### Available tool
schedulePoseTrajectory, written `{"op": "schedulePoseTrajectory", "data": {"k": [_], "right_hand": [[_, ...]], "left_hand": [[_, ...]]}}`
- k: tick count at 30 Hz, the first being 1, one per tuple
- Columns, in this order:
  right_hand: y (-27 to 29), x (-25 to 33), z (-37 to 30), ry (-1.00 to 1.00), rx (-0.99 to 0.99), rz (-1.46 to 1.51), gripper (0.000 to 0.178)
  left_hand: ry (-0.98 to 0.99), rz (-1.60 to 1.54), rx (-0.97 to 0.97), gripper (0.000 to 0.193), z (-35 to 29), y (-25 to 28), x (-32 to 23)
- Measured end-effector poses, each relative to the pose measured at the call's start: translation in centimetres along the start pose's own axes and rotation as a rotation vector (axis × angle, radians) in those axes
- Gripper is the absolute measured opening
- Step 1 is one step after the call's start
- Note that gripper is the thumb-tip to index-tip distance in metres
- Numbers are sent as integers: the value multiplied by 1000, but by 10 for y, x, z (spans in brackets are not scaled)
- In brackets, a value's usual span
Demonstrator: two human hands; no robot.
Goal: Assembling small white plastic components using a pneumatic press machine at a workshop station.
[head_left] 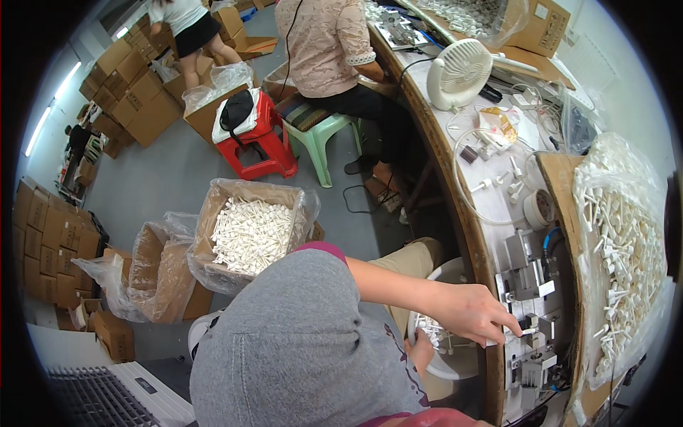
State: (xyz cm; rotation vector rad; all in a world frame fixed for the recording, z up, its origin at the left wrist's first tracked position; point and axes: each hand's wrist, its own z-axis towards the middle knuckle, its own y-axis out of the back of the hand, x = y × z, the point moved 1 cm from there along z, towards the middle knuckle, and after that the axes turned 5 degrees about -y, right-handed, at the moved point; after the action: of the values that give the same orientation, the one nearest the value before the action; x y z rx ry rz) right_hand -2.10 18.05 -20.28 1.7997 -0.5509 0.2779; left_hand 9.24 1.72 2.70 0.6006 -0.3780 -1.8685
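Observation:
My left hand reaches over the bench edge to a metal fixture. Its fingers are bent, and the index fingertip meets a small white plastic piece at the fixture. Metal clamp blocks stand just beside it. Lower down, my right hand is at the near side of a white basin. White plastic pieces lie in the basin close to its fingers. My shirt and the basin's contents partly hide that hand, so its grip does not show.
A plastic-lined tray of white pieces lies beyond the fixture. A fan, a tape roll and cables share the bench. Behind me stand a full carton, stools and stacked boxes. A seated person works farther along.

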Motion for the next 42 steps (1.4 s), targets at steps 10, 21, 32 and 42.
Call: {"op": "schedulePoseTrajectory", "data": {"k": [10, 21, 32, 42], "right_hand": [[18, -32, 5, -14, 84, 259, 45], [-1, -47, -9, -113, 96, 443, 39], [74, 21, 6, 9, 148, 235, 37], [204, 96, -3, 165, -185, 533, 24]], "left_hand": [[52, -54, 177, 25, 44, -5, 17], [73, -105, 196, 25, 14, -17, 0], [149, 66, 20, 32, -20, 53, 1], [97, 53, -96, 19, 4, 62, 14]]}}
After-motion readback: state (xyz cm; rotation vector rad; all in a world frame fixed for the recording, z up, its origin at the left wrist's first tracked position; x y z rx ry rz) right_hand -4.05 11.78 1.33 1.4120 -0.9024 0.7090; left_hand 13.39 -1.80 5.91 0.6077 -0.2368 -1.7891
